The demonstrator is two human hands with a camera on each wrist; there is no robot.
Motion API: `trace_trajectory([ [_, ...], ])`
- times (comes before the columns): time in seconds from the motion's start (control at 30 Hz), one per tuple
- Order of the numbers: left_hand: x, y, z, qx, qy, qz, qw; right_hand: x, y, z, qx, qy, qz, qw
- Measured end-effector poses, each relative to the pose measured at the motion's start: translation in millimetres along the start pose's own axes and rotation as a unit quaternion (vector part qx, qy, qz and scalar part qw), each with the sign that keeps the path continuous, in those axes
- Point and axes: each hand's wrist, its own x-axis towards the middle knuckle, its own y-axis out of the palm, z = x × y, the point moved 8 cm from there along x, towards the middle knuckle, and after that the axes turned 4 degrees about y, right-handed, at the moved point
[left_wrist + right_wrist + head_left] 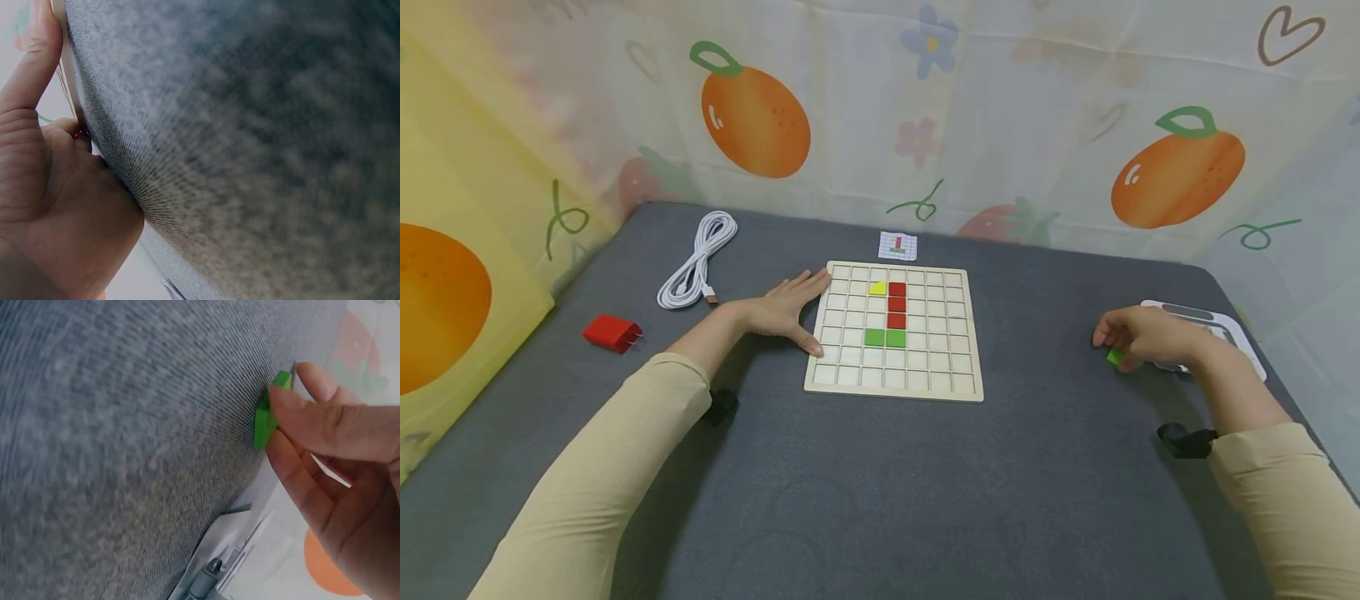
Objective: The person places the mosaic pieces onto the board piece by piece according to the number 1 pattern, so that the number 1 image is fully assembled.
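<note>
My left hand (780, 310) spreads along the left side of a wooden grid board (936, 358), thumb and fingertips at its edge. On the board a column of red square tiles (897, 320) stands above two green tiles (885, 337). Beside the top red tile lies a yellow tile (877, 288) with one cut or rounded corner. Far to the right, my right hand (1138, 335) pinches a small green block (265, 422) between thumb and fingers, close over the grey cloth. The left wrist view shows the left thumb (34, 62) against the board's edge.
A white tray (1247, 350) with grey parts lies behind the right hand. A small printed card (898, 246) sits beyond the board. On the left are a coiled white cable (696, 258) and a red plug charger (612, 333). A patterned curtain (1000, 100) borders the table.
</note>
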Motion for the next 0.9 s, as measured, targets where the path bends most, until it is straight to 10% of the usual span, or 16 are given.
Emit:
trace_trajectory([
  [0.9,-0.9,-0.9,-0.4,-0.005,-0.004,0.000,1.0000,9.4,-14,16,-0.042,-0.012,-0.108,0.9932],
])
